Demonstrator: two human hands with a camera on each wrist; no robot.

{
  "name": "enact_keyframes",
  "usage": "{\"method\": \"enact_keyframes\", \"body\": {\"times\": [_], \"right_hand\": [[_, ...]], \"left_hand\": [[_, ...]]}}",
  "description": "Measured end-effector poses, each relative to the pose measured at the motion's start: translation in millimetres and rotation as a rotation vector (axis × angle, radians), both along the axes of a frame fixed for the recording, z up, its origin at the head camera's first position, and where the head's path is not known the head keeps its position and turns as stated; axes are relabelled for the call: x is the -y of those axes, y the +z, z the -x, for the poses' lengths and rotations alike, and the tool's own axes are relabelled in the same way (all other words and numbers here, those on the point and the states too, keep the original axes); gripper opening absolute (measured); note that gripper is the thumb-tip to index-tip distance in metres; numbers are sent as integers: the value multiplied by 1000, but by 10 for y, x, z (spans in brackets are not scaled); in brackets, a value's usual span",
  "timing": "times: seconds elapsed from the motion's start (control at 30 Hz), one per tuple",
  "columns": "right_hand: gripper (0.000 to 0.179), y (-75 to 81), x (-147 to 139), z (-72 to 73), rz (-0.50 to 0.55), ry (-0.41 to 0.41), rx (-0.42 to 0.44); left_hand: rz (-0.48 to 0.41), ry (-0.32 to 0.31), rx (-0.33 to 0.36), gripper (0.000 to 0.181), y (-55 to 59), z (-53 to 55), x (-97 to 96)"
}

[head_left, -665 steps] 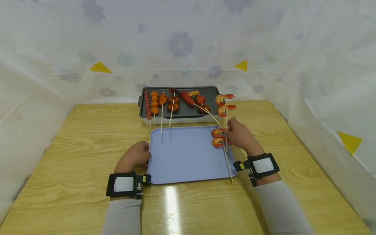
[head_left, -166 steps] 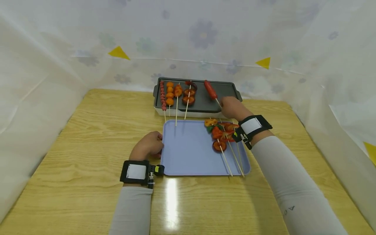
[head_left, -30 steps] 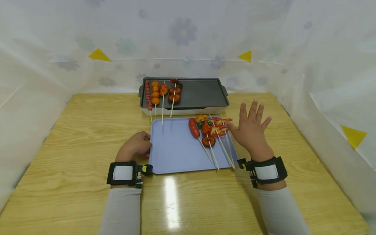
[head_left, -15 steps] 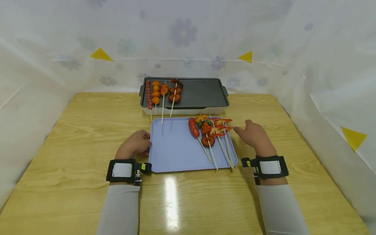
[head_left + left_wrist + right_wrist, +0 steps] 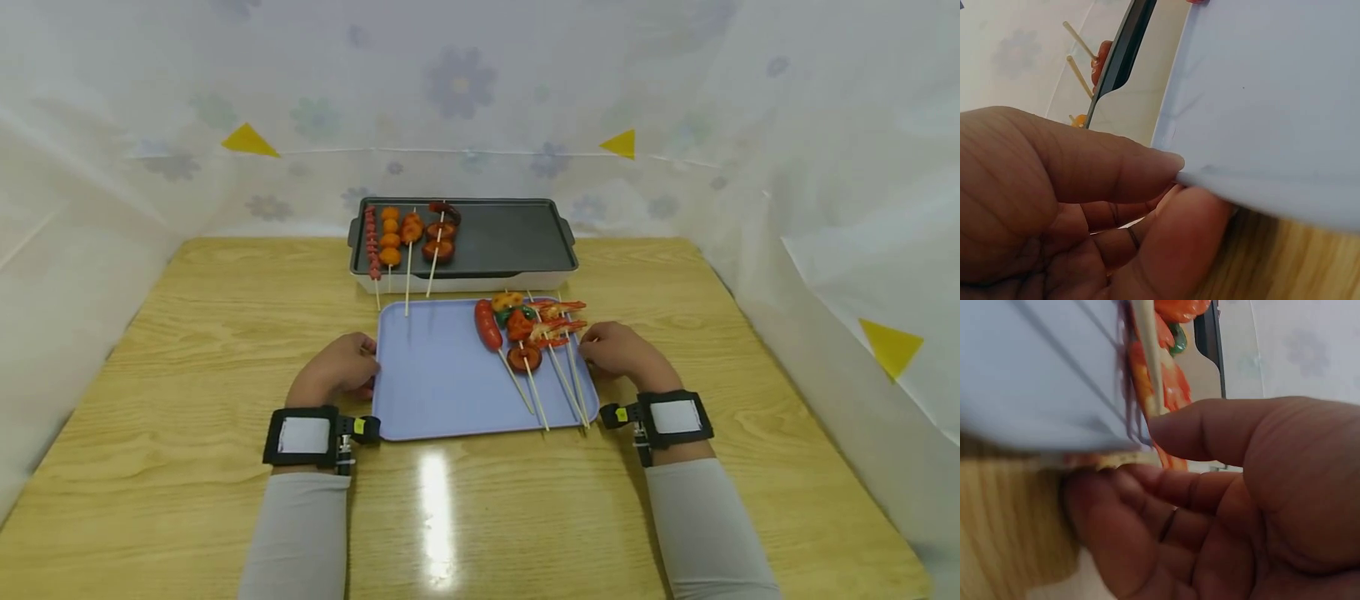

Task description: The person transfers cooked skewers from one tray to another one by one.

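Note:
My left hand (image 5: 341, 367) pinches the left rim of a pale blue tray (image 5: 427, 375); in the left wrist view its thumb (image 5: 1147, 172) lies over the rim with fingers underneath. My right hand (image 5: 618, 354) grips the opposite rim, thumb (image 5: 1191, 431) on top beside a skewer stick, fingers curled below. On the tray's right half lie a sausage skewer (image 5: 488, 325), a mixed skewer with a mushroom slice (image 5: 524, 359), and shrimp skewers (image 5: 553, 332), their sticks pointing toward me.
Behind the tray stands a dark griddle (image 5: 510, 237) on a white base. Its left part bears several skewers: small red pieces (image 5: 372, 242), orange balls (image 5: 390, 237), a browned piece (image 5: 412, 227) and mushroom slices (image 5: 438, 250). Some sticks overhang its front toward the tray. A patterned curtain (image 5: 461, 83) rises behind.
Shrimp, mixed and sausage skewers have passed from the right hand and griddle onto the tray. The right hand, spread open a second ago, has come down to the tray's right rim. Left hand stays.

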State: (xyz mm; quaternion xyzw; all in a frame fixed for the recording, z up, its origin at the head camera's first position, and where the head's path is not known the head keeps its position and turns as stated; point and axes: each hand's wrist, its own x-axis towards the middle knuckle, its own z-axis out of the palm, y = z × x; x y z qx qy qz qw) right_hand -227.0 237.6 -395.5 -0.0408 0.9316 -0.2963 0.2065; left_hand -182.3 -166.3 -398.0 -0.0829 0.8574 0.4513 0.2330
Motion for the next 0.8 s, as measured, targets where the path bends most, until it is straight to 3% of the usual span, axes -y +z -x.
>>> {"method": "enact_keyframes", "body": {"times": [0.3,0.8], "right_hand": [[17,-104,2,-4,177,-24,59],[19,-112,-9,-5,191,-28,68]], "left_hand": [[3,3,-5,39,-21,9,-8],[-17,25,19,39,-43,42,-3]]}}
